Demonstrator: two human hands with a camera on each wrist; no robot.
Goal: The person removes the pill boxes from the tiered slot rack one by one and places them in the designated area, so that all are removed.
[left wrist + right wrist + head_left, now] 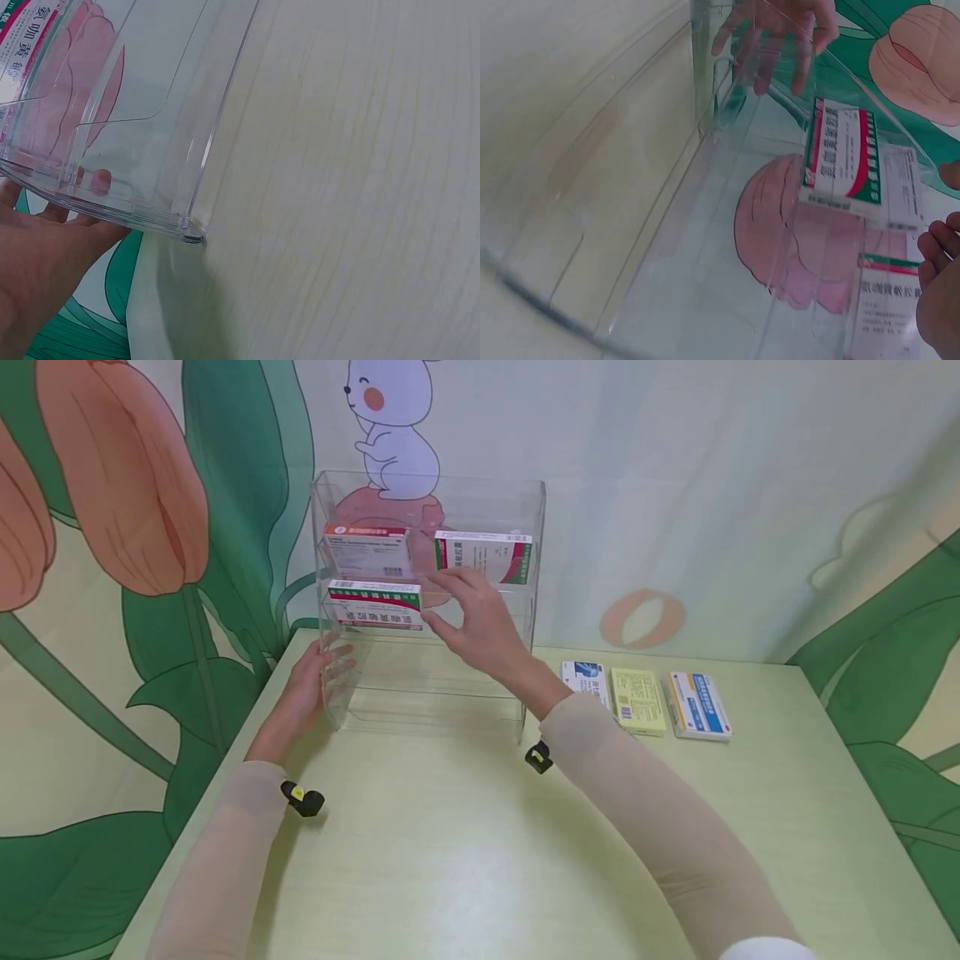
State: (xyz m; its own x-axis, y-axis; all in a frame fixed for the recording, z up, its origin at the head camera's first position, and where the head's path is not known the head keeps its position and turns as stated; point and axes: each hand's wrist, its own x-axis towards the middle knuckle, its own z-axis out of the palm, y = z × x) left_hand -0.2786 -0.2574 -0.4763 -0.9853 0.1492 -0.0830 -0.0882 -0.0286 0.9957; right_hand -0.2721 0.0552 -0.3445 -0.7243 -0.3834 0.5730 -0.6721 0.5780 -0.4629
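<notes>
A clear acrylic rack (427,710) stands against the back wall. My left hand (303,681) touches its lower left side panel, fingers spread and seen through the plastic. On a middle tier at the left sits a white, green and red medicine box (378,606). Beside that box's right end hovers my right hand (480,618), thumb and fingers apart with nothing between them. One tier higher, a red-topped white medicine box (371,552) leans at the left and another green-and-red medicine box (483,556) at the right, its lower part partly behind my right hand.
Right of the rack, three medicine boxes lie on the pale table (450,860): a blue-and-white box (585,681), partly covered by my sleeve, a yellow box (637,702) and a white box with blue and orange (697,706). A curtain printed with tulips and a rabbit hangs behind.
</notes>
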